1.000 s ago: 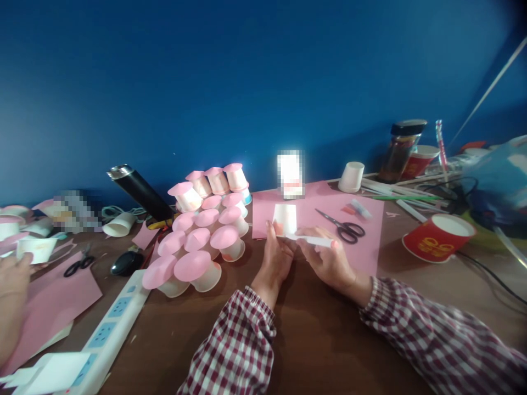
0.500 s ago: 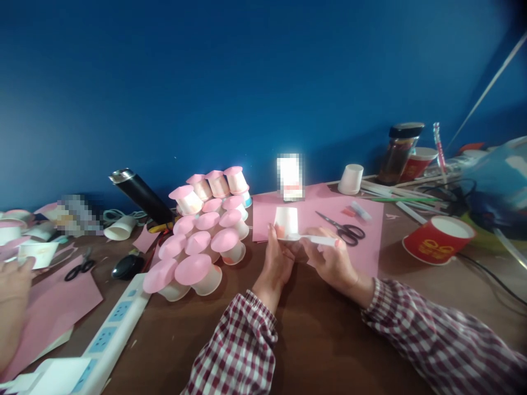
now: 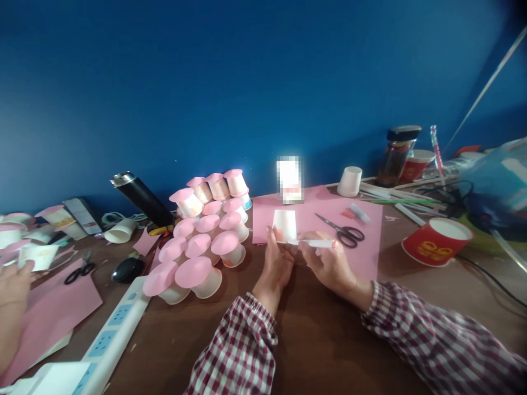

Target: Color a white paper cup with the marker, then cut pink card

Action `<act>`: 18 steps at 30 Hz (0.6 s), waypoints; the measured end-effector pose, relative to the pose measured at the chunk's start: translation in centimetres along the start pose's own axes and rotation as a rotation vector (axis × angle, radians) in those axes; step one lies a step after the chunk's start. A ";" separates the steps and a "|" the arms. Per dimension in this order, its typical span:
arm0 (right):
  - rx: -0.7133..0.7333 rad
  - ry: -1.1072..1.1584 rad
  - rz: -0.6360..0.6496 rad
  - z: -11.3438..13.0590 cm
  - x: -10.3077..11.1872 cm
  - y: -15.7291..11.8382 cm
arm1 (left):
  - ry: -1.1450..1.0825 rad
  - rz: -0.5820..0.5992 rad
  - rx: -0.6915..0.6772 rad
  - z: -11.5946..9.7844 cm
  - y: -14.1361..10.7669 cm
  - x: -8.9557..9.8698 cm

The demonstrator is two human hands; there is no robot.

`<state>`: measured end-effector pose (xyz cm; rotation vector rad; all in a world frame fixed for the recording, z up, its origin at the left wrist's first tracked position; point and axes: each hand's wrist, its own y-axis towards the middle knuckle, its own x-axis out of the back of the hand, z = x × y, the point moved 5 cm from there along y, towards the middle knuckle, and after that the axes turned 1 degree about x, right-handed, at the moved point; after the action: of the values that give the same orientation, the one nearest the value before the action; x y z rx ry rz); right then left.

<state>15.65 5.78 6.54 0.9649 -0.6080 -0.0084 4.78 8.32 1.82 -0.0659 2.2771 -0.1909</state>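
Cup (image 3: 285,224) x1 in L hand (image 3: 276,258); scissors (image 3: 349,236) x2

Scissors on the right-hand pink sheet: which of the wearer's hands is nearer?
Right. The right hand is just in front of the scissors, near their handles; the left hand is farther left, holding a white cup.

A dark brown table (image 3: 313,340) carries a crowded spread: a cluster of paper cups topped with pink cones (image 3: 193,271) stands left of centre, beside a white power strip (image 3: 113,332) and a black computer mouse (image 3: 128,269). Pink paper (image 3: 319,200) lies across the far middle, another pink sheet (image 3: 61,307) at near left. At right stands a red paper cup (image 3: 437,247); beyond it, a dark-lidded jar (image 3: 397,159).
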 end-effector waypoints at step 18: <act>-0.059 -0.030 0.004 -0.5 0.3 0.2 | 0.006 0.019 -0.009 0.2 0.1 -0.1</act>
<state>16.09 6.21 6.60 0.9075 -0.6342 -0.0378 4.98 8.38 1.73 -0.0485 2.2835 -0.1705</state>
